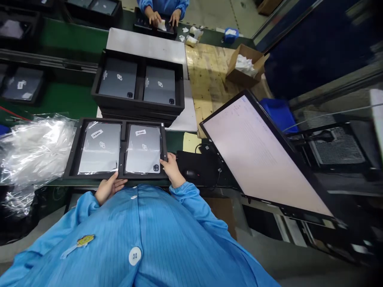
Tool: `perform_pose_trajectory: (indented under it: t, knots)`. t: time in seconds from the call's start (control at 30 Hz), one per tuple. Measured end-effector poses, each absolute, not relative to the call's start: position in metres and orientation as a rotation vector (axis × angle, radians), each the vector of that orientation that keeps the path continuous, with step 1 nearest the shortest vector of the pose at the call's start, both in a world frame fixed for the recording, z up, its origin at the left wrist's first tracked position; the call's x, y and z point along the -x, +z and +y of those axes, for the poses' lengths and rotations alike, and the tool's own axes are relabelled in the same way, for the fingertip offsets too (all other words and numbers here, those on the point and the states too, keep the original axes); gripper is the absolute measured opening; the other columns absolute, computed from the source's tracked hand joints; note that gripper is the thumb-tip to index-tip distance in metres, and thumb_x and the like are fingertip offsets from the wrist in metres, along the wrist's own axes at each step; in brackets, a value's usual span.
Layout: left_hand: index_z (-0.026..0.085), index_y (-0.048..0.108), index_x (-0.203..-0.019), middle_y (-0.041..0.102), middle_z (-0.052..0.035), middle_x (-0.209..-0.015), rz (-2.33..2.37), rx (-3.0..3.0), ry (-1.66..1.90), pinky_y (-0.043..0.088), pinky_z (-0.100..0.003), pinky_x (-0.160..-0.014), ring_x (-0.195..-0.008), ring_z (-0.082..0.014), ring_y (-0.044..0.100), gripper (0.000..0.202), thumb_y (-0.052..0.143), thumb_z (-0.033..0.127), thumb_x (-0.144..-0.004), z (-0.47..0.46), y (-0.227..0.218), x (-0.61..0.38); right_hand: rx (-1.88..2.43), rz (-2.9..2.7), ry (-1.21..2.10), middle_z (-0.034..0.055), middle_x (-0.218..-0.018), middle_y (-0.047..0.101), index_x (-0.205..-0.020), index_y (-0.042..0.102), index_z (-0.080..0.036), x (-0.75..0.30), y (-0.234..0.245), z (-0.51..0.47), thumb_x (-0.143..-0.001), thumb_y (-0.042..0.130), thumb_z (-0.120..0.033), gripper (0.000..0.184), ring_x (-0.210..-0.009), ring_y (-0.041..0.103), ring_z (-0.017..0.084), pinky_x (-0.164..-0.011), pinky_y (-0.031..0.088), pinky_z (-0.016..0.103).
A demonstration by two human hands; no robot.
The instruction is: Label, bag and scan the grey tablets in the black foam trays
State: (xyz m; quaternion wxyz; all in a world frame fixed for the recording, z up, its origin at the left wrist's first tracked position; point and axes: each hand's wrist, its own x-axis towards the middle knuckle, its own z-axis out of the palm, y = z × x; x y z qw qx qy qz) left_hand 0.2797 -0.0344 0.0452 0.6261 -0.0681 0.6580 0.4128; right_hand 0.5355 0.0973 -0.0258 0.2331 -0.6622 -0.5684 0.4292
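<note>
A black two-slot tray (123, 148) lies in front of me with two grey tablets in clear bags, one on the left (100, 149) and one on the right (143, 150). My left hand (108, 188) grips the tray's near edge, fingers curled under it. My right hand (172, 167) holds the tray's right near corner, fingers pressed against its rim. My blue coat fills the bottom of the view.
A stack of black trays (137, 104) with two unbagged tablets stands just beyond. Crumpled clear plastic bags (32, 147) lie at left. A large tilted monitor (263, 155) stands at right, a mouse (190, 173) beside it. Across the bench another person's hands (163, 19) work; a cardboard box (245, 65) sits nearby.
</note>
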Motion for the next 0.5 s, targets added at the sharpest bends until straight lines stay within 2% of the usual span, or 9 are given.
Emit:
perform_pose_trajectory:
  t: [0.07, 0.17, 0.23, 0.3, 0.4, 0.43, 0.5]
  knots:
    - [0.012, 0.065, -0.079, 0.077, -0.0211, -0.095, 1.494, 0.101, 0.759, 0.062, -0.027, -0.071, -0.086, -0.0242, 0.077, 0.041, 0.074, 0.05, -0.091, -0.041, 0.048, -0.275, 1.819, -1.6, 1.129, 0.0161, -0.138, 0.056, -0.126, 0.07, -0.018, -0.543, -0.03, 0.1, -0.081, 0.07, -0.027, 0.046, -0.137, 0.052, 0.031, -0.119, 0.042, 0.044]
    - [0.016, 0.061, -0.072, 0.077, -0.0184, -0.09, 1.57, -0.131, 0.645, 0.06, -0.029, -0.069, -0.081, -0.0254, 0.075, 0.052, 0.08, 0.064, -0.079, -0.055, 0.057, -0.26, 1.925, -1.567, 0.949, 0.017, -0.137, 0.058, -0.127, 0.068, -0.019, -0.564, -0.033, 0.101, -0.081, 0.071, -0.034, 0.049, -0.136, 0.051, 0.034, -0.12, 0.038, 0.05]
    - [0.017, 0.062, -0.073, 0.076, -0.0143, -0.085, 1.714, -0.408, 0.706, 0.06, -0.032, -0.073, -0.079, -0.0248, 0.073, 0.051, 0.077, 0.066, -0.077, -0.062, 0.066, -0.241, 2.073, -1.454, 0.872, 0.0204, -0.137, 0.06, -0.127, 0.066, -0.016, -0.581, -0.035, 0.102, -0.08, 0.073, -0.039, 0.053, -0.136, 0.052, 0.036, -0.119, 0.039, 0.051]
    - [0.018, 0.063, -0.077, 0.075, -0.0116, -0.085, 1.966, -0.686, 0.823, 0.061, -0.036, -0.084, -0.082, -0.0251, 0.072, 0.044, 0.07, 0.061, -0.082, -0.062, 0.075, -0.212, 2.229, -1.328, 0.943, 0.0227, -0.132, 0.064, -0.124, 0.067, -0.013, -0.592, -0.034, 0.104, -0.075, 0.078, -0.04, 0.057, -0.131, 0.057, 0.036, -0.116, 0.042, 0.049]
    - [0.016, 0.068, -0.104, 0.075, -0.0123, -0.112, 2.363, -0.921, 0.846, 0.057, -0.045, -0.1, -0.1, -0.0286, 0.072, 0.035, 0.064, 0.047, -0.089, -0.043, 0.083, -0.165, 2.278, -1.199, 1.229, 0.0176, -0.109, 0.074, -0.113, 0.07, -0.012, -0.588, -0.03, 0.105, -0.07, 0.081, -0.036, 0.05, -0.114, 0.068, 0.034, -0.104, 0.051, 0.044]
    - [0.016, 0.066, -0.119, 0.072, -0.0137, -0.124, 2.441, -0.956, 0.777, 0.055, -0.049, -0.104, -0.107, -0.0305, 0.071, 0.04, 0.064, 0.044, -0.09, -0.032, 0.084, -0.151, 2.251, -1.178, 1.293, 0.0141, -0.099, 0.076, -0.108, 0.071, -0.013, -0.582, -0.028, 0.106, -0.07, 0.08, -0.035, 0.045, -0.106, 0.071, 0.031, -0.099, 0.054, 0.042]
    - [0.012, 0.052, -0.145, 0.061, -0.0189, -0.146, 2.463, -0.984, 0.641, 0.051, -0.052, -0.111, -0.121, -0.0344, 0.067, 0.06, 0.065, 0.039, -0.093, -0.006, 0.08, -0.132, 2.196, -1.167, 1.328, 0.0083, -0.084, 0.075, -0.1, 0.072, -0.015, -0.569, -0.022, 0.11, -0.073, 0.077, -0.034, 0.033, -0.093, 0.072, 0.027, -0.09, 0.057, 0.038]
